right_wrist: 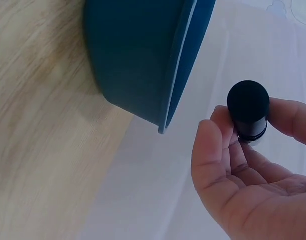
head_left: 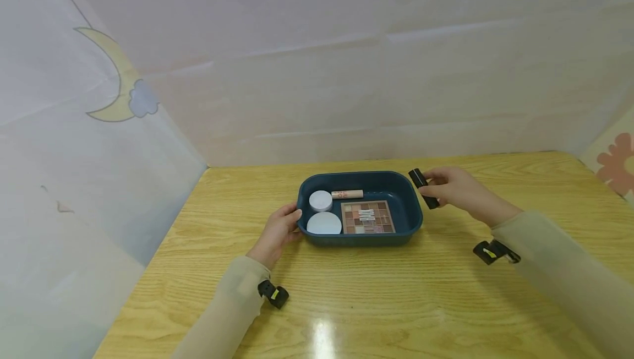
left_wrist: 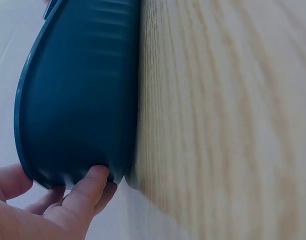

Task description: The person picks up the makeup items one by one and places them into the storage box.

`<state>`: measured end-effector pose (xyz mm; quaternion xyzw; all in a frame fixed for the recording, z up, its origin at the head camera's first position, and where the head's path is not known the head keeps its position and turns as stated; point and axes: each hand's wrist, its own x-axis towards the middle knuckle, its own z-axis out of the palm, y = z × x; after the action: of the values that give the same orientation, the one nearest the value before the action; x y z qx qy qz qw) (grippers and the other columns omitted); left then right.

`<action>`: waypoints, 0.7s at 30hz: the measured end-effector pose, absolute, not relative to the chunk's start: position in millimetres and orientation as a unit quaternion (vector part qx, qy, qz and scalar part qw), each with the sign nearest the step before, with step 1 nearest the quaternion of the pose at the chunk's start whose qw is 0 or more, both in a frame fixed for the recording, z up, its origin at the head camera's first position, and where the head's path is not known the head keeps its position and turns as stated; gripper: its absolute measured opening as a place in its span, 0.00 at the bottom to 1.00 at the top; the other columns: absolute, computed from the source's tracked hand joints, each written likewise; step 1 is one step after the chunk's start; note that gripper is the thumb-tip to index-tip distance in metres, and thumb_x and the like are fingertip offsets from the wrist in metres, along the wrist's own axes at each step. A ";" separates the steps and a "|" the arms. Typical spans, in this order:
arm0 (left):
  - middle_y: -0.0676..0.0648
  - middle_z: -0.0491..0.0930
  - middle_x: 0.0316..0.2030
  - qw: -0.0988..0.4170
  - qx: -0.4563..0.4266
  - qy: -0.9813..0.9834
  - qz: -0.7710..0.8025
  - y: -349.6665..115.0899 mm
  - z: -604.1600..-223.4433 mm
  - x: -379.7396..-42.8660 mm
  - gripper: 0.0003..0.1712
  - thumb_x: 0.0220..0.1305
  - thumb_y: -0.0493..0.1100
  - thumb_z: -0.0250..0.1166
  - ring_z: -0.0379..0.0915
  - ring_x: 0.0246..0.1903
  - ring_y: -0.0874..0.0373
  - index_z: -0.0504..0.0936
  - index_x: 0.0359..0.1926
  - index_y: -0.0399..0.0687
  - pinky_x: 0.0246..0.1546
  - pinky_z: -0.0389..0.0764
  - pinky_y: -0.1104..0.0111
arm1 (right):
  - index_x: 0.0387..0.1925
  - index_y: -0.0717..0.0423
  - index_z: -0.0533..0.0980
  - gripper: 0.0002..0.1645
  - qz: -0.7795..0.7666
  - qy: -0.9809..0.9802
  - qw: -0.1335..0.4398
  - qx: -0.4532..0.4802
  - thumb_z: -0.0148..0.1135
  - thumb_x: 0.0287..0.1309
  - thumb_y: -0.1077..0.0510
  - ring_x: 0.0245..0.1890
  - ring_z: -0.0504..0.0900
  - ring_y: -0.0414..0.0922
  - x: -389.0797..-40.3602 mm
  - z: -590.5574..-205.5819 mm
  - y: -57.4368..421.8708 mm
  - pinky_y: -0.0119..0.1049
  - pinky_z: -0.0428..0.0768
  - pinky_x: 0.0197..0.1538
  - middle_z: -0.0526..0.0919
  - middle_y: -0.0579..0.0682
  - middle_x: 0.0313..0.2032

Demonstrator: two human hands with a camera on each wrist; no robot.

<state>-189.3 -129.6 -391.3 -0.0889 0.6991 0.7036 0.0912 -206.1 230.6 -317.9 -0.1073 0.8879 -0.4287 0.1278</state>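
A dark blue rectangular basin (head_left: 360, 239) with rounded corners stands on the table. My left hand (head_left: 278, 233) grips its left end, thumb at the rim and fingers against the outer wall, as the left wrist view also shows. Just beyond the basin's right rim, my right hand (head_left: 455, 191) pinches a black lipstick tube (head_left: 417, 178), tilted, between thumb and fingers. In the right wrist view the tube (right_wrist: 248, 102) points end-on at the camera, apart from the basin. Inside the basin lie an eyeshadow palette (head_left: 367, 217), a pale lip tube (head_left: 348, 194) and two round white containers (head_left: 324, 223).
The wood-grain table (head_left: 366, 298) reaches back to a pale cloth backdrop (head_left: 317, 72). A printed moon (head_left: 111, 75) is on the left cloth, a printed flower (head_left: 616, 163) at the right. Black wrist devices (head_left: 273, 294) are strapped over both sleeves.
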 end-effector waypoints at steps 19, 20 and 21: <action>0.32 0.69 0.62 0.091 -0.087 0.700 0.703 -128.9 -390.8 -189.6 0.24 0.74 0.37 0.50 0.71 0.57 0.42 0.66 0.67 0.32 0.48 0.76 0.57 | 0.66 0.74 0.61 0.34 -0.394 0.900 0.133 -0.133 0.57 0.67 0.58 0.41 0.79 0.51 -212.0 -308.4 214.5 0.44 0.78 0.40 0.77 0.68 0.49; 0.32 0.69 0.62 0.092 -0.088 0.701 0.702 -128.9 -390.6 -189.4 0.24 0.74 0.37 0.50 0.71 0.57 0.42 0.66 0.67 0.32 0.48 0.76 0.56 | 0.66 0.75 0.61 0.33 -0.394 0.899 0.133 -0.135 0.57 0.67 0.58 0.40 0.80 0.51 -212.6 -308.2 213.7 0.43 0.78 0.39 0.78 0.67 0.49; 0.32 0.69 0.62 0.093 -0.090 0.701 0.701 -128.9 -390.4 -189.4 0.24 0.74 0.37 0.50 0.71 0.57 0.42 0.66 0.67 0.32 0.49 0.76 0.56 | 0.65 0.75 0.62 0.33 -0.393 0.900 0.133 -0.137 0.58 0.67 0.58 0.40 0.80 0.50 -212.9 -307.9 213.0 0.42 0.78 0.39 0.78 0.67 0.48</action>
<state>-189.4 -128.9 -390.4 -0.0896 0.7009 0.7014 0.0935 -212.9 213.0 -307.9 -0.1367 0.8995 -0.3931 0.1331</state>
